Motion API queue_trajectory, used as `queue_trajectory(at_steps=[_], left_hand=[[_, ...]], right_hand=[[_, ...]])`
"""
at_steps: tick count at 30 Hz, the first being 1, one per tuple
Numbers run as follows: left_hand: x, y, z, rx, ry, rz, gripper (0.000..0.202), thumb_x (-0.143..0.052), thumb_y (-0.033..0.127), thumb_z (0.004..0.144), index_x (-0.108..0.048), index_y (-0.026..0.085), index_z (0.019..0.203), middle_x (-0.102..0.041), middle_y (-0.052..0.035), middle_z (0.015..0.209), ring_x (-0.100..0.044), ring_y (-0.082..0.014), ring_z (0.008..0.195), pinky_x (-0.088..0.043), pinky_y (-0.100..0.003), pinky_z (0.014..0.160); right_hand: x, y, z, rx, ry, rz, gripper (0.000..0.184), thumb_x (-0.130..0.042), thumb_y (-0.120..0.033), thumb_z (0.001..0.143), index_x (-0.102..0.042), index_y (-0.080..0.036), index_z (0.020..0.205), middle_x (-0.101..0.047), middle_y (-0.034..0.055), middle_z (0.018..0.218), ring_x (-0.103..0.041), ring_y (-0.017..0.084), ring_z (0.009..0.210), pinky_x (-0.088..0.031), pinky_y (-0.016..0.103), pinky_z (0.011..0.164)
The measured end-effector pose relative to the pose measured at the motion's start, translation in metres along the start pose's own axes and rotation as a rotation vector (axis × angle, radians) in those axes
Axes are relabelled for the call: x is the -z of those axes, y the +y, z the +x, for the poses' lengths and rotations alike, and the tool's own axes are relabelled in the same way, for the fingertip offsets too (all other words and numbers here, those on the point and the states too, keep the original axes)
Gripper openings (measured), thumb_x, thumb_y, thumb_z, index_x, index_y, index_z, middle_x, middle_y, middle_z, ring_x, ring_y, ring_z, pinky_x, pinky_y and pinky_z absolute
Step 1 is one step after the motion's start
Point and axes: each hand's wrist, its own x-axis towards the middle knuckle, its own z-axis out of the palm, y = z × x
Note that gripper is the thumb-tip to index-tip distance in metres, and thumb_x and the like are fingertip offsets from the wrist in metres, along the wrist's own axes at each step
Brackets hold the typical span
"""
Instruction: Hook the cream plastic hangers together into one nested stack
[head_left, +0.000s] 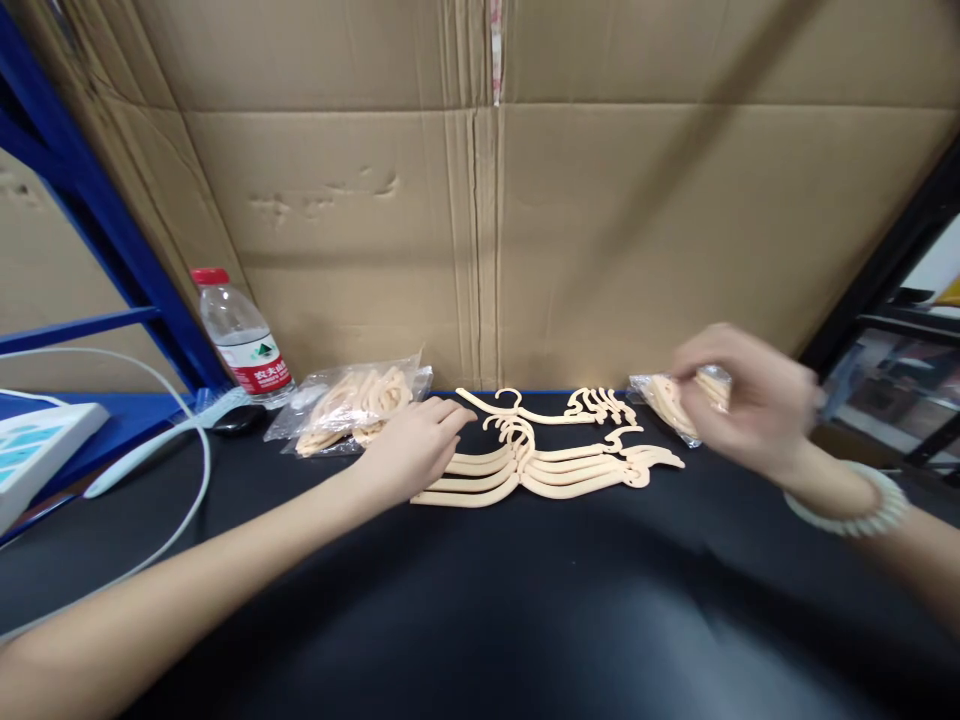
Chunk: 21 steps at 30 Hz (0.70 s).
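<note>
A stack of cream plastic hangers (555,468) lies on the black tabletop (480,600), with a single hanger (551,408) behind it. My left hand (416,447) rests on the left end of the stack, fingers curled loosely over the hangers. My right hand (742,400) is blurred by motion and hovers at the right, its fingers closed on a small clear bag of hangers (675,400). A beaded bracelet (855,505) sits on my right wrist.
A larger clear bag of hangers (352,405) lies left of the stack. A water bottle with a red cap (240,335) stands at the back left beside a blue rack post (97,200). A white cable (150,440) loops at left. Cardboard (495,200) walls the back.
</note>
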Motion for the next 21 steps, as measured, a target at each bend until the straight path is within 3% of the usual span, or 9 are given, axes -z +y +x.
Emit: queue_trajectory(at_steps=[3,6,9,14,21], left_hand=[[-0.011,-0.012,0.020,-0.045,-0.084,0.027,0.028,-0.049,0.004,0.084,-0.061,0.014,0.107,-0.069,-0.0092,0.101,-0.064,-0.0222,0.090,-0.047,-0.034,0.080],[-0.021,-0.019,0.036,-0.071,-0.142,0.074,0.021,-0.049,0.005,0.086,-0.063,0.013,0.101,-0.068,-0.0113,0.100,-0.063,-0.0245,0.095,-0.044,-0.037,0.085],[-0.030,-0.023,0.047,-0.083,-0.196,0.094,0.018,-0.055,0.008,0.087,-0.063,0.012,0.102,-0.068,-0.0120,0.104,-0.062,-0.0254,0.099,-0.045,-0.037,0.084],[-0.048,-0.024,0.058,-0.088,-0.267,0.105,0.020,-0.058,0.018,0.091,-0.060,0.013,0.110,-0.065,-0.0079,0.109,-0.062,-0.0222,0.099,-0.050,-0.040,0.084],[-0.058,-0.025,0.065,-0.059,-0.282,0.125,0.018,-0.058,0.026,0.093,-0.062,0.013,0.105,-0.065,-0.0069,0.107,-0.063,-0.0215,0.098,-0.053,-0.042,0.085]], right_hand=[[-0.026,0.028,0.006,-0.003,-0.413,0.031,0.018,-0.049,-0.024,0.087,-0.065,-0.019,0.094,-0.067,0.0071,0.089,-0.062,0.020,0.078,-0.049,0.032,0.069],[-0.051,0.060,0.007,0.075,-0.621,-0.005,0.023,-0.047,-0.024,0.089,-0.068,-0.018,0.096,-0.066,0.0099,0.094,-0.060,0.022,0.087,-0.049,0.035,0.077],[-0.064,0.077,0.007,0.131,-0.659,-0.029,0.024,-0.048,-0.021,0.088,-0.071,-0.017,0.093,-0.064,0.0107,0.093,-0.059,0.022,0.088,-0.049,0.034,0.078],[-0.074,0.081,0.004,0.219,-0.669,-0.092,0.021,-0.052,-0.014,0.084,-0.073,-0.017,0.088,-0.063,0.0108,0.090,-0.055,0.024,0.088,-0.045,0.034,0.077],[-0.093,0.089,-0.007,0.273,-0.555,-0.123,0.017,-0.056,-0.012,0.083,-0.070,-0.017,0.077,-0.060,0.0088,0.080,-0.052,0.022,0.078,-0.041,0.033,0.070]])
